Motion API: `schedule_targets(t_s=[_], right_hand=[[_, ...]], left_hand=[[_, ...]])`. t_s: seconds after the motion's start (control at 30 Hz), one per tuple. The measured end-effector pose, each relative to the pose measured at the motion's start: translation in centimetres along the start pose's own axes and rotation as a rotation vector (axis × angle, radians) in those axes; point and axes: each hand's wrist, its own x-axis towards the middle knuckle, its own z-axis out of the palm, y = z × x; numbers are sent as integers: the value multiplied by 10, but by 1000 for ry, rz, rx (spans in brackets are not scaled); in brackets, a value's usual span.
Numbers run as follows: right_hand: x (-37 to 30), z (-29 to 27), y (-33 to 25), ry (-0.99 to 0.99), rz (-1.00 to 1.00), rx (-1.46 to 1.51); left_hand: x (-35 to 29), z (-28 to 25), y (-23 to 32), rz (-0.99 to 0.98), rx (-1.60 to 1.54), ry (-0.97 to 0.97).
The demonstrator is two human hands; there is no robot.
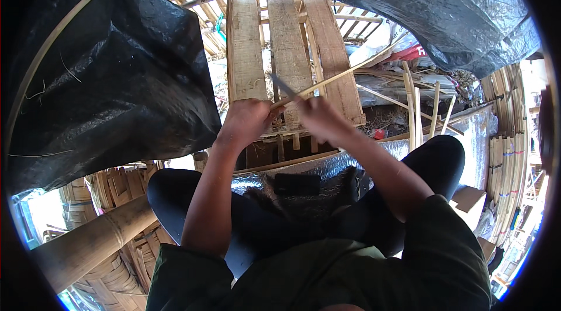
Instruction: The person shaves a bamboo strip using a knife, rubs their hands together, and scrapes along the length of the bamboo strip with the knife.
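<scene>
Gripping bamboo strip [350, 70] over near end of plank bench [286, 42]: left hand [248, 119], fingers closed round it. Right hand [320, 117], same end, fingers wrapped round knife [283, 84], blade crossing strip.

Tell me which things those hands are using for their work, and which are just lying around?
In use:
- left hand, gripping the thin bamboo strip
- right hand, holding the knife

Seemingly just around:
- black plastic sheet
- thick bamboo pole, lower left
- small black rectangular thing, between the knees
</scene>
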Motion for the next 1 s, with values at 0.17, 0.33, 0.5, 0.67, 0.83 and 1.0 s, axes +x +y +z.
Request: schedule_targets(t_s=[0.17, 0.33, 0.5, 0.67, 0.83, 1.0], right_hand=[[7, 13, -1, 266, -92, -103], [5, 8, 4, 354, -237, -210], [18, -34, 17, 499, 148, -40], [23, -35, 21, 561, 101, -46], [27, -32, 24, 530, 45, -53], [41, -16, 34, 503, -44, 32]], left_hand=[[0, 1, 0, 2, 71, -8], [-1, -3, 2, -53, -43, -30], [-4, -19, 7, -168, -80, -33], [-3, -27, 11, -175, -66, -114], [1, -22, 16, -100, -168, 45], [8, -7, 24, -226, -134, -34]])
